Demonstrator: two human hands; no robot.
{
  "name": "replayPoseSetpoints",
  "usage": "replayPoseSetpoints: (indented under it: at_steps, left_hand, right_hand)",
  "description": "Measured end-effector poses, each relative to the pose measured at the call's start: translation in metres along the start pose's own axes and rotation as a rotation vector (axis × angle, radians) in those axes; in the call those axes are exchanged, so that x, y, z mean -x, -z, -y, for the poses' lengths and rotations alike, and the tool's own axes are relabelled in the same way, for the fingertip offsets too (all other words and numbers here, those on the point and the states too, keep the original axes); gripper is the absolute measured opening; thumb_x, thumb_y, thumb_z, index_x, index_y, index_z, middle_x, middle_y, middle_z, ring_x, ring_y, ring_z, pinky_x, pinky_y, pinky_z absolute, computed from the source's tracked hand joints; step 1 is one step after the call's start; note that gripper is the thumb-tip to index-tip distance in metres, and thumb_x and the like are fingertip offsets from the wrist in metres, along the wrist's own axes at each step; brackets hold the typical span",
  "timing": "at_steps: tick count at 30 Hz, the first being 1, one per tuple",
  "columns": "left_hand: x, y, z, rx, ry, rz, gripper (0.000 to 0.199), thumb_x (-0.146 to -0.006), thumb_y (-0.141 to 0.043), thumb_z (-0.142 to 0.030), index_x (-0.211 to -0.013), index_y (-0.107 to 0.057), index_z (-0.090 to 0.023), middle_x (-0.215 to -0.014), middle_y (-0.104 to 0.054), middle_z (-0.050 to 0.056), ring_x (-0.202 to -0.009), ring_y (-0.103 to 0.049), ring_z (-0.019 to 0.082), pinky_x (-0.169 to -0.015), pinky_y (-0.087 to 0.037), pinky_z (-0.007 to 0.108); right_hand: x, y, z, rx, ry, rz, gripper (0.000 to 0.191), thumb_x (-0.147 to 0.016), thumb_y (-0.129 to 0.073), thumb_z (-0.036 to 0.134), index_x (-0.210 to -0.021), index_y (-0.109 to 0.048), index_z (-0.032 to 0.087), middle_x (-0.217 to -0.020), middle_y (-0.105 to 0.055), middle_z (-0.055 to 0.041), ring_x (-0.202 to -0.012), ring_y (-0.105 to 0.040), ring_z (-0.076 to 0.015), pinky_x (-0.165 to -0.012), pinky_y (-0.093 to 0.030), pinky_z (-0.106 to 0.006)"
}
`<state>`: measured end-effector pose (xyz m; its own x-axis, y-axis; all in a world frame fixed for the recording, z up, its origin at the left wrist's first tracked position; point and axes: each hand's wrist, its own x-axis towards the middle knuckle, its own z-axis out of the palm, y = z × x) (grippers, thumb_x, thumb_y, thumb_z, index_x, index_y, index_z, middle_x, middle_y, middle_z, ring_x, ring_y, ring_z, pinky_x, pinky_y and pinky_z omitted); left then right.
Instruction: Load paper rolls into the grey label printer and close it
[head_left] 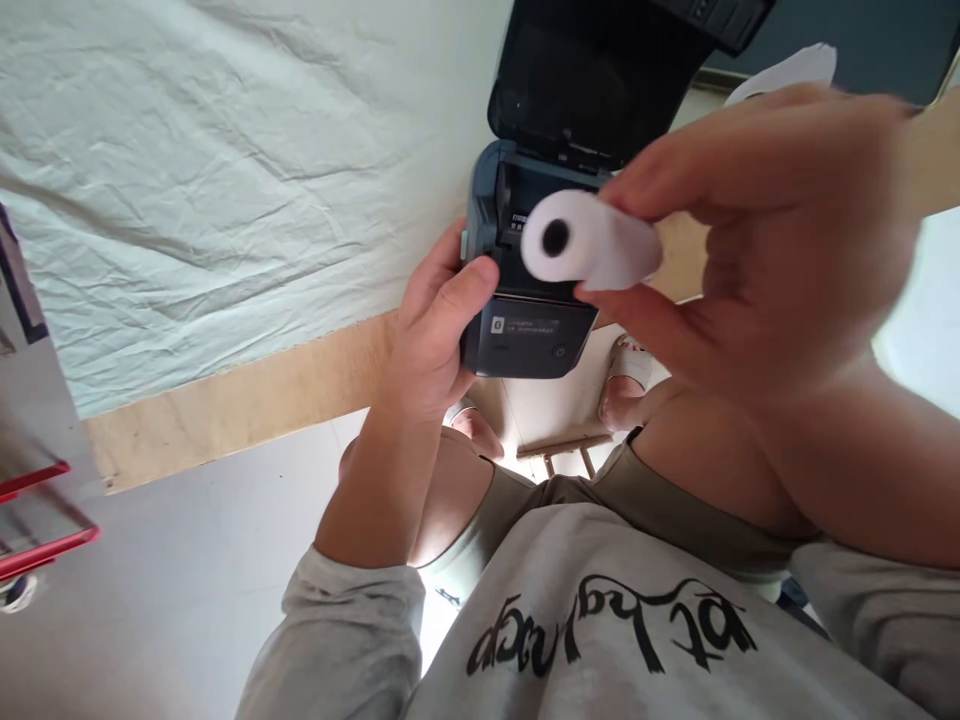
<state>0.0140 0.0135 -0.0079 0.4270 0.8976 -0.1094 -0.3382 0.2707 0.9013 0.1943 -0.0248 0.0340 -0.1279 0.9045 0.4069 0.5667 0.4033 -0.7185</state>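
My left hand (pixel 439 320) grips the left side of a small dark blue-black printer (pixel 529 340), its thumb on the front edge. The printer's black lid (pixel 585 80) stands swung open away from me, and the compartment inside shows a small printed label. A white paper roll (pixel 600 240) with a dark hole in its core is pinched between the thumb and fingers of my right hand (pixel 780 230). The roll hangs over the open compartment and hides part of it. Motion blurs my right hand.
A wrinkled pale cloth (pixel 225 180) covers the table, with a bare wooden edge (pixel 247 395) nearest me. Behind my right hand lie a piece of white paper (pixel 795 72) and a dark flat object (pixel 855 40). Red bars (pixel 52 550) of a rack or frame show at the far left.
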Motion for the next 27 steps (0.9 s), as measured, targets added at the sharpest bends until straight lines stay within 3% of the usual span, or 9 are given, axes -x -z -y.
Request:
replayPoseSetpoints:
  at_steps: [3, 7, 10, 13, 16, 20, 23, 25, 27]
  left_hand:
    - [0.001, -0.001, -0.001, 0.014, -0.011, 0.005, 0.028, -0.083, -0.061, -0.042, -0.098, -0.065, -0.019, -0.085, -0.067, 0.001, -0.085, -0.067, 0.016, -0.07, -0.053, 0.025]
    - [0.0, 0.001, 0.003, 0.003, -0.012, 0.008, 0.031, -0.084, -0.06, -0.043, -0.102, -0.063, -0.018, -0.088, -0.068, 0.004, -0.095, -0.067, 0.02, -0.062, -0.051, 0.025]
    - [0.0, 0.004, 0.005, -0.013, -0.023, 0.026, 0.034, -0.083, -0.059, -0.046, -0.103, -0.063, -0.019, -0.084, -0.067, 0.005, -0.083, -0.066, 0.018, -0.052, -0.046, 0.025]
    - [0.0, 0.004, 0.005, -0.037, -0.019, 0.028, 0.033, -0.083, -0.059, -0.048, -0.099, -0.063, -0.02, -0.079, -0.065, 0.003, -0.072, -0.063, 0.016, -0.05, -0.045, 0.025]
    - [0.001, 0.001, 0.004, -0.058, 0.019, -0.006, 0.031, -0.083, -0.059, -0.05, -0.094, -0.061, -0.021, -0.077, -0.064, 0.003, -0.076, -0.064, 0.017, -0.052, -0.044, 0.025]
    - [0.0, -0.001, 0.003, 0.023, -0.026, 0.019, 0.033, -0.083, -0.059, -0.048, -0.105, -0.057, -0.023, -0.086, -0.065, 0.003, -0.086, -0.065, 0.018, -0.057, -0.046, 0.027]
    - [0.001, 0.0, 0.004, 0.037, -0.067, 0.068, 0.045, -0.079, -0.063, -0.049, -0.117, -0.052, -0.026, -0.091, -0.065, 0.002, -0.082, -0.065, 0.017, -0.058, -0.046, 0.027]
    - [0.001, 0.003, 0.005, -0.007, -0.062, 0.072, 0.047, -0.077, -0.068, -0.041, -0.119, -0.051, -0.028, -0.088, -0.063, 0.0, -0.076, -0.063, 0.015, -0.06, -0.046, 0.026]
    - [0.001, 0.005, 0.007, -0.043, -0.073, 0.062, 0.049, -0.073, -0.072, -0.032, -0.119, -0.053, -0.029, -0.091, -0.063, 0.0, -0.078, -0.063, 0.015, -0.066, -0.048, 0.026]
  right_hand:
    - [-0.003, -0.012, 0.001, 0.287, 0.129, -0.079, 0.025, -0.077, -0.057, 0.009, -0.099, -0.058, 0.02, -0.101, -0.065, 0.0011, -0.094, -0.061, -0.0123, -0.079, -0.05, -0.026]
    - [-0.005, -0.014, -0.003, 0.454, 0.108, -0.117, 0.013, -0.081, -0.056, 0.017, -0.094, -0.058, 0.017, -0.099, -0.064, -0.0038, -0.089, -0.062, -0.0152, -0.072, -0.049, -0.027]
    - [-0.005, -0.011, -0.005, 0.461, 0.181, -0.148, 0.011, -0.079, -0.057, 0.016, -0.089, -0.057, 0.018, -0.092, -0.065, -0.0024, -0.084, -0.061, -0.0141, -0.068, -0.046, -0.026]
    - [-0.005, -0.01, -0.006, 0.485, 0.162, -0.153, 0.011, -0.076, -0.058, 0.012, -0.085, -0.056, 0.017, -0.091, -0.066, -0.0024, -0.083, -0.062, -0.0146, -0.066, -0.045, -0.026]
    - [-0.003, -0.012, -0.008, 0.49, 0.133, -0.085, 0.008, -0.076, -0.059, 0.014, -0.083, -0.055, 0.017, -0.1, -0.065, -0.0029, -0.088, -0.063, -0.0167, -0.073, -0.047, -0.029]
    - [0.002, -0.016, -0.007, 0.483, 0.299, -0.122, 0.008, -0.076, -0.061, 0.02, -0.078, -0.054, 0.018, -0.091, -0.063, -0.0027, -0.081, -0.058, -0.0163, -0.073, -0.042, -0.032]
    - [0.006, -0.02, -0.005, 0.446, 0.372, -0.06, 0.011, -0.075, -0.062, 0.02, -0.077, -0.052, 0.019, -0.082, -0.062, -0.0002, -0.072, -0.053, -0.013, -0.067, -0.038, -0.031]
    - [0.007, -0.02, -0.003, 0.413, 0.379, -0.019, 0.012, -0.076, -0.063, 0.025, -0.077, -0.052, 0.02, -0.081, -0.063, 0.0011, -0.072, -0.052, -0.0128, -0.066, -0.038, -0.031]
    - [0.006, -0.016, -0.004, 0.339, 0.382, -0.056, 0.017, -0.075, -0.065, 0.033, -0.078, -0.056, 0.019, -0.084, -0.064, -0.0007, -0.073, -0.052, -0.0127, -0.066, -0.039, -0.032]
